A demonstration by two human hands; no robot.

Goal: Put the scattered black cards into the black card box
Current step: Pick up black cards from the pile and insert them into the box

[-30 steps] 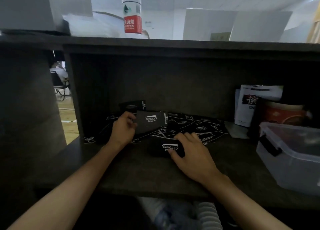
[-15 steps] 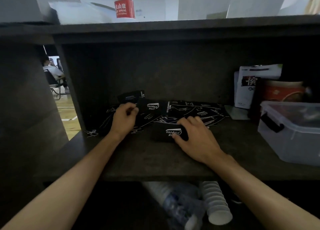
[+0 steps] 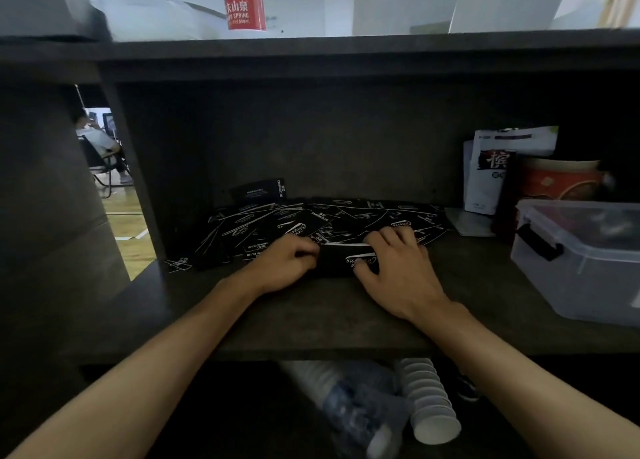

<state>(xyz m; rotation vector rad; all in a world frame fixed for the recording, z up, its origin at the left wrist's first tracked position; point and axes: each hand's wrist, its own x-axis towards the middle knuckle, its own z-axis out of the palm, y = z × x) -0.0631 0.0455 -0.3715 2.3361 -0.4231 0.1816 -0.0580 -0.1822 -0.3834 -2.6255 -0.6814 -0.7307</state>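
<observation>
On a dark shelf (image 3: pixel 311 320), the right hand (image 3: pixel 398 268) grips a black card box (image 3: pixel 341 263) while the left hand (image 3: pixel 287 264) meets its left end, fingers curled, perhaps pinching a card. Scattered black cards (image 3: pixel 277 223) lie just behind. A clear plastic container (image 3: pixel 581 258) sits at right.

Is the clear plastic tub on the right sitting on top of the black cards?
No, the clear plastic tub stands on the bare shelf, off to the right of the scattered black cards.

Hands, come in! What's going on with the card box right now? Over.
Left hand and right hand both gripping black card box. Scattered black cards on shelf behind it. Nothing blocking.
</observation>
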